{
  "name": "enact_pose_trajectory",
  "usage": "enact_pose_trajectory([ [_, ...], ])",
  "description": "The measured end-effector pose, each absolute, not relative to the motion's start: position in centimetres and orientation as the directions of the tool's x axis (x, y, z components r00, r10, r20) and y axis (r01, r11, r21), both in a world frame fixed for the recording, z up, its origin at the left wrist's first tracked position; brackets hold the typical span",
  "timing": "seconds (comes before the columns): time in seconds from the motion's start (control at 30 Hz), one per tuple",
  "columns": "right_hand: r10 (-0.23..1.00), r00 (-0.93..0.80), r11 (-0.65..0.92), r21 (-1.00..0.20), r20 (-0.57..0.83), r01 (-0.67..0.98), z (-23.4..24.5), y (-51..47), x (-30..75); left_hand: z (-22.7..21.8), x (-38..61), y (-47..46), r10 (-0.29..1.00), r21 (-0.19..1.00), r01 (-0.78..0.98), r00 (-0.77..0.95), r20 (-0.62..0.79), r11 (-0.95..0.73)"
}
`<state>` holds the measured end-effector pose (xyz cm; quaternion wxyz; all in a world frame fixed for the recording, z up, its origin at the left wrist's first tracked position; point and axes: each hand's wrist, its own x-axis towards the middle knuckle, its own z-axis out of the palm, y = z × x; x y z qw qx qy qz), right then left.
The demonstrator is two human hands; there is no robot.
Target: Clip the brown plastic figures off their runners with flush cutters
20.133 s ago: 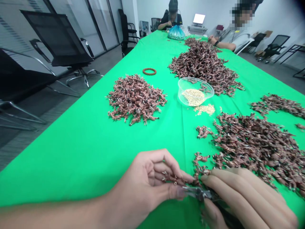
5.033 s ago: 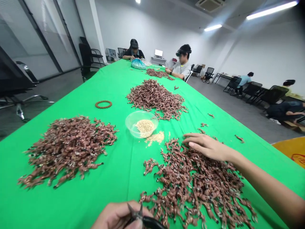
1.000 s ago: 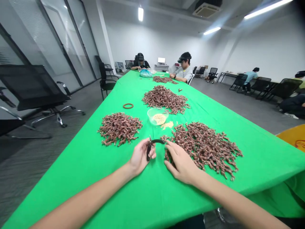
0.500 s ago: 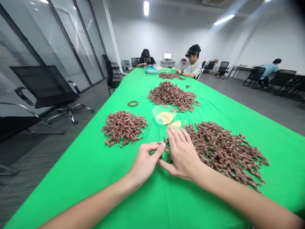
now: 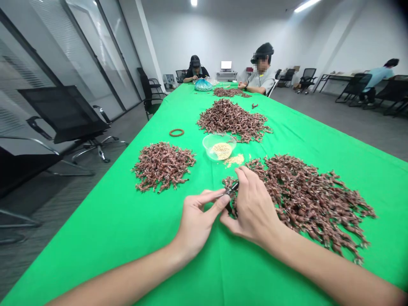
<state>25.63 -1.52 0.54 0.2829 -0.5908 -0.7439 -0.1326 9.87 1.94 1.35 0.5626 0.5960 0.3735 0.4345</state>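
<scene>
My left hand (image 5: 199, 221) is closed in a pinch, thumb against forefinger. Whatever small piece it pinches is hidden by the fingertips. My right hand (image 5: 256, 208) curls around a small dark-handled tool (image 5: 234, 187) that looks like pliers, its two handles spread apart. The tool's metal end meets the left fingertips. Just right of the hands lies a wide pile of small brown figure-like pieces (image 5: 306, 195) with pale bits on them. A smaller pile of such pieces (image 5: 162, 165) sits to the left.
Ahead stands a clear plastic bowl (image 5: 208, 146) of pale bits, with spilled pale bits (image 5: 235, 160) beside it. Beyond are another brown pile (image 5: 231, 119), a brown ring (image 5: 176, 132) and a blue bag (image 5: 203, 85). Two people sit farther along the green-covered table (image 5: 127, 238).
My right fingers have curled in from a flatter pose, and more of the dark tool shows, its handles apart. Both hands sit slightly farther right in view. The camera has tilted a little downward.
</scene>
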Motion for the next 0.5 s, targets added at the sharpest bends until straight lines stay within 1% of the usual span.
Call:
enact_pose_trajectory([
  [0.13,0.748,-0.178,0.332,-0.129,0.639,0.934,0.4,-1.2,26.2,1.7,9.6,1.7,0.943,0.995,-0.047,0.321,0.094,-0.083],
  [0.2,0.741,-0.171,0.357,-0.165,0.649,0.919,0.4,-0.9,26.6,1.6,9.3,1.7,0.946,0.995,-0.073,0.309,0.092,-0.073],
  [0.27,0.758,-0.127,0.37,-0.262,0.64,0.891,0.5,-0.6,27.0,1.3,9.1,1.9,0.955,0.993,-0.096,0.28,0.096,-0.072],
  [0.37,0.811,-0.026,0.361,-0.465,0.584,0.808,0.7,-0.4,27.4,0.7,8.7,2.6,0.959,0.993,-0.059,0.258,0.114,-0.102],
  [0.43,0.842,0.016,0.357,-0.579,0.539,0.733,0.8,-0.4,27.5,0.4,8.5,3.0,0.94,0.984,0.071,0.314,0.133,-0.162],
  [0.5,0.864,0.048,0.348,-0.664,0.501,0.662,1.1,-0.5,27.5,0.3,8.5,3.2,0.901,0.922,0.263,0.403,0.161,-0.283],
])
